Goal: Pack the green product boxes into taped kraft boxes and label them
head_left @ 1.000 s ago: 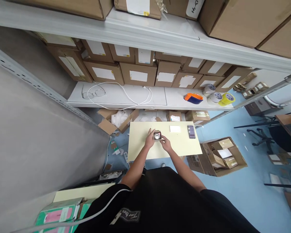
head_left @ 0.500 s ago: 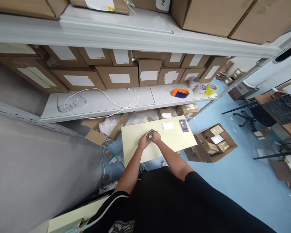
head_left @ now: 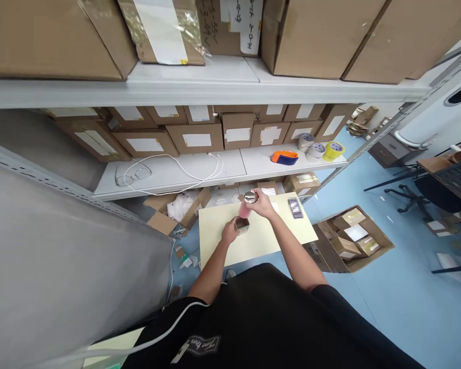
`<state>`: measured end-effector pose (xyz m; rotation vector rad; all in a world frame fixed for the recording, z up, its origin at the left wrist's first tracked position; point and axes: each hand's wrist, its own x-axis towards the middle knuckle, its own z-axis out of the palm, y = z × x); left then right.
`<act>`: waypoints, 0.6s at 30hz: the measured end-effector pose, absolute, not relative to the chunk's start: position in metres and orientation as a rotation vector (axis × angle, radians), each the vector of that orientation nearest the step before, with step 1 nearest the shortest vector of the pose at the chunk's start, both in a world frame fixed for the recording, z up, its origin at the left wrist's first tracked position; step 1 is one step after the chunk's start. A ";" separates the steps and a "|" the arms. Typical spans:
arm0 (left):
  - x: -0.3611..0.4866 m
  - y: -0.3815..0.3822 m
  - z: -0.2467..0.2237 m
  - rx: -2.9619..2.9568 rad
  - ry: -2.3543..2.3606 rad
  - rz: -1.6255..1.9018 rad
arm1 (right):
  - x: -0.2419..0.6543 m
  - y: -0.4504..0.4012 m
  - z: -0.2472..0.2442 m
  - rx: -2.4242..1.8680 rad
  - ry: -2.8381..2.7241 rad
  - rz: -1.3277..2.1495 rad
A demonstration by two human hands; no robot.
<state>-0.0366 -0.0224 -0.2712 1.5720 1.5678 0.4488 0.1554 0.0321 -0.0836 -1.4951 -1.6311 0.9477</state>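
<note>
My left hand (head_left: 229,231) is closed around a small open box (head_left: 242,225), whose dark inside faces up. Just above it, my right hand (head_left: 260,204) grips a pink bottle (head_left: 244,210) with a shiny silver cap. The bottle's lower end is over the box's opening. Both hands are above a pale yellow tabletop (head_left: 215,251). Toward the table's right end lie a white paper (head_left: 275,206), partly hidden behind my right hand, and a dark pixelated item (head_left: 295,208).
Behind the table, a shelf (head_left: 230,166) holds boxes, a white cable, glasses, an orange and blue item (head_left: 284,157) and tape rolls (head_left: 333,150). An open carton with boxes (head_left: 382,248) stands right; another carton (head_left: 163,222) is at left.
My right hand has risen away from my left, with the pink bottle now showing above the open box. The view has tilted up slightly.
</note>
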 end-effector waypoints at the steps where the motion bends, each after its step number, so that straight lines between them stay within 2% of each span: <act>1: -0.035 -0.023 -0.267 1.595 1.576 0.432 | 0.159 0.032 -0.073 -1.473 -1.637 0.926; 6: -0.035 -0.024 -0.220 1.691 1.611 0.487 | 0.176 0.027 -0.039 -1.385 -1.642 0.878; 12: -0.004 -0.030 -0.116 1.575 1.431 1.164 | 0.183 0.024 -0.016 -1.414 -1.679 0.846; 15: 0.019 -0.025 -0.072 1.580 1.430 1.366 | 0.178 0.024 -0.013 -1.389 -1.649 0.866; 18: 0.024 -0.019 -0.047 1.491 1.485 1.470 | 0.181 0.023 -0.014 -1.208 -1.552 1.087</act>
